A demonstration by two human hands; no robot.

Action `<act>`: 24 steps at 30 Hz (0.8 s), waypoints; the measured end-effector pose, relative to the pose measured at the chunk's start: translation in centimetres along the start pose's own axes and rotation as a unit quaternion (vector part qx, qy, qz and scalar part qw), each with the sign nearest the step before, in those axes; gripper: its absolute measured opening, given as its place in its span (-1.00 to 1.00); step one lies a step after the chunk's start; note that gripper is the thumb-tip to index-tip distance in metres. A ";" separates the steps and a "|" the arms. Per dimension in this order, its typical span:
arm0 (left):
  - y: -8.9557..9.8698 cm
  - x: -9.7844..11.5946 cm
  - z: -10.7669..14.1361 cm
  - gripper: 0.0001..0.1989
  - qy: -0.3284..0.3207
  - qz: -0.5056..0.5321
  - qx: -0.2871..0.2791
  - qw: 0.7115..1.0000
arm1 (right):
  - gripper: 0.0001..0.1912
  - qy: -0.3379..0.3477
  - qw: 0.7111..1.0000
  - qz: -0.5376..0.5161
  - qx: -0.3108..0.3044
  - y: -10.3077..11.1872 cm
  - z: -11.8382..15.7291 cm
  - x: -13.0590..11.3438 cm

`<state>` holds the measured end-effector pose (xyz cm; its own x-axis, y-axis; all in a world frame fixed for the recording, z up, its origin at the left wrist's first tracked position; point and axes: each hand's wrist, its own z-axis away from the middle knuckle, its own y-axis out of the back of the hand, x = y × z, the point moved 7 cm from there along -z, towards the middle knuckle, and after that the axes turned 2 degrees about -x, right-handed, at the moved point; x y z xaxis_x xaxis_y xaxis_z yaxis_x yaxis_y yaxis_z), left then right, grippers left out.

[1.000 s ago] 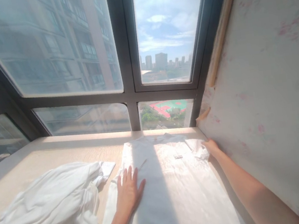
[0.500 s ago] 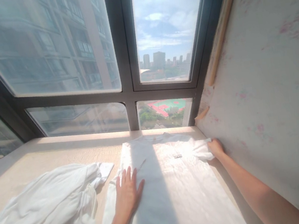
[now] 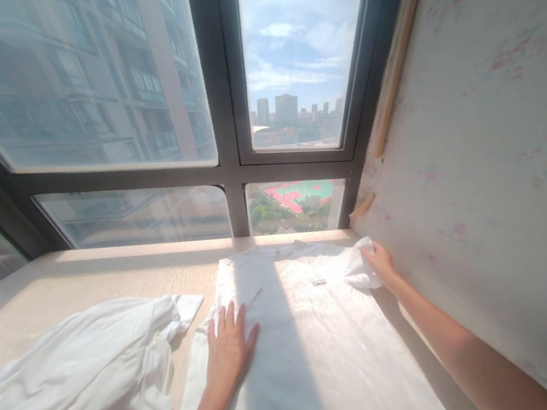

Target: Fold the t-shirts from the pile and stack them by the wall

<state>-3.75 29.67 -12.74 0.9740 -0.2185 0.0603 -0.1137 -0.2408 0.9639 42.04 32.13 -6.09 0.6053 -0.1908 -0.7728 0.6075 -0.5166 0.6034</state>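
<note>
A white T-shirt with a small dark printed label on its chest lies spread on the windowsill, its collar toward the window. My left hand rests flat on the shirt's left side, fingers spread. At the right, my right hand pinches the bunched sleeve near the wall. A thin streak, perhaps a mark or a shadow, shows on the cloth just beyond my left fingertips. Some of the sleeve is hidden by the right fingers.
A crumpled white garment lies on the left of the pale sill. Dark-framed windows stand along the back. A flower-patterned wall with a peeling edge bounds the right side.
My right hand has drawn the sleeve slightly inward, and the sleeve end is now more bunched and lifted. My left hand stays flat on the shirt. The view has shifted a little.
</note>
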 end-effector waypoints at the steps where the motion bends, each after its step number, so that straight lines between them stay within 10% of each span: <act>1: 0.1 0.0 0.0 -0.45 0.000 -0.003 0.001 1.000 | -0.68 0.032 0.999 -0.003 -0.037 -0.9 0.4 -0.5; 6: 0.3 0.2 0.0 -0.45 -0.003 0.004 0.009 1.000 | -0.65 0.164 0.971 -0.022 -0.175 -4.0 4.6 -1.1; 24: 0.1 0.2 0.0 -0.47 -0.011 -0.003 0.019 1.000 | -0.54 0.288 0.937 0.151 -0.129 -3.2 11.5 6.4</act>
<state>-3.54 29.57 -12.66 0.9702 -0.2374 0.0482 -0.1153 -0.2774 0.9538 38.06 22.95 -15.27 0.9013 0.2247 -0.3703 0.4235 -0.2780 0.8622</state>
